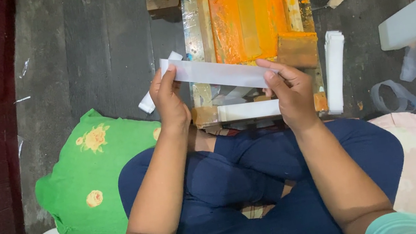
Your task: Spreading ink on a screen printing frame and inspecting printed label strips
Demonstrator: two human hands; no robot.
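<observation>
The left hand [169, 98] pinches one end of a long white translucent paper strip [217, 72] between thumb and fingers, and the right hand [288, 90] pinches the other end, so the strip hangs taut in the air between them. It sits just above the near edge of an orange ink-covered wooden printing frame [247, 13] that rests on the grey floor [91, 46]. An orange-stained block-shaped squeegee [296, 50] lies on the frame just beside the right fingertips. A stack of white strips [335, 71] stands to the right of the frame. Judging from this closeness, the strip could dip into wet ink and smear, or the thumbs could crease it.
</observation>
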